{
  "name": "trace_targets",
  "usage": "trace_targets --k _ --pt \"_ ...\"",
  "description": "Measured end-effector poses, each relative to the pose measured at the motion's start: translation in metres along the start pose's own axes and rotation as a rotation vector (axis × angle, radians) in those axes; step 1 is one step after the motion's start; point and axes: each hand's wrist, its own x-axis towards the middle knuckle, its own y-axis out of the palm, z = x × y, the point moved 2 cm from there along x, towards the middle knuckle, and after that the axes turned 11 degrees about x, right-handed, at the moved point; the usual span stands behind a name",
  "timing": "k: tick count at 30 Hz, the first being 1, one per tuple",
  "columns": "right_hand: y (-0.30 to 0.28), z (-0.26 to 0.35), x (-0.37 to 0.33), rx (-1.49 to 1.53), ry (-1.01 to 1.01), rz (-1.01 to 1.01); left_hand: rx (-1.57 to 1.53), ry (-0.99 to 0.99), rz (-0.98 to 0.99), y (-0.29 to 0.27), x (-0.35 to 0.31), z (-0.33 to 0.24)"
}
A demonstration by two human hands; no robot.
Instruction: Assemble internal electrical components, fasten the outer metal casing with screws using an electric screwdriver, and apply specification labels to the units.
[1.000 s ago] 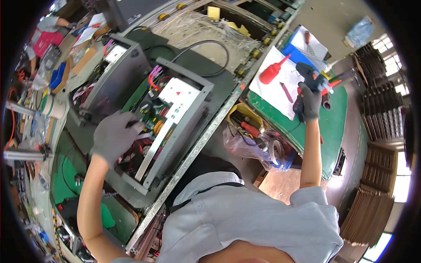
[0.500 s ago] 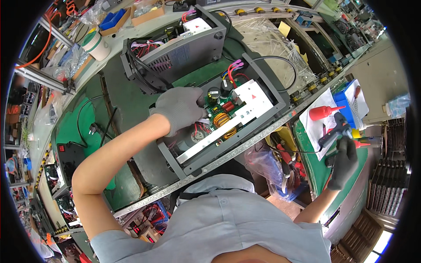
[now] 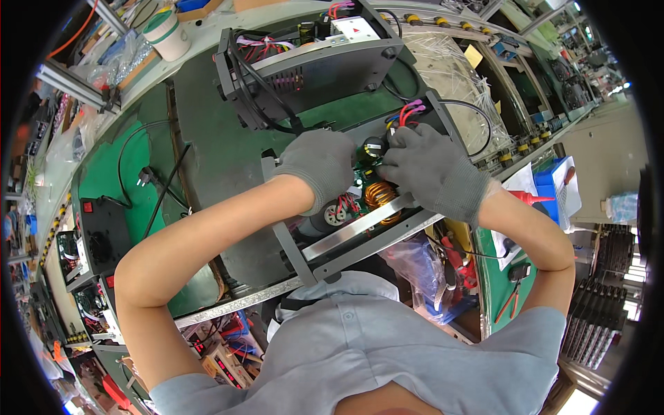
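In front of me an open dark grey metal chassis (image 3: 297, 252) lies at a slant, with a circuit board, a copper-wound coil (image 3: 380, 196), black capacitors (image 3: 374, 146) and a silver metal bar (image 3: 356, 229) inside. My left hand (image 3: 319, 164), in a grey glove, is closed over its far left part; the fingertips are hidden. Above the board's right part is my gloved right hand (image 3: 429, 169), fingers bent together beside the capacitors. What either hand grips, if anything, cannot be made out. Red wires with pink sleeves (image 3: 411, 109) rise just beyond the right hand.
A second open unit (image 3: 311, 72) with a black cable stands behind. A power plug (image 3: 146, 177) lies on the green mat at left. At right are a blue bin (image 3: 546, 187), a red-tipped bottle (image 3: 529, 197) and red-handled pliers (image 3: 508, 304). A white-green cup (image 3: 166, 36) stands far left.
My right hand has left the glue gun at the right and come over the chassis. My left hand stays over the chassis's far left part. The whole view has shifted a little.
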Motion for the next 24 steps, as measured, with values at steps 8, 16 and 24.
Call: trace_targets --k 8,16,24 --pt "-0.004 0.000 0.008 0.065 0.084 0.172 0.006 0.036 0.038 -0.001 -0.002 -0.004" --pt "-0.002 0.000 0.008 0.029 0.072 0.132 0.163 0.281 -0.054 0.013 0.006 -0.001" --pt "-0.005 0.004 0.007 0.008 0.041 0.030 0.103 0.249 0.151 0.000 0.005 -0.004"
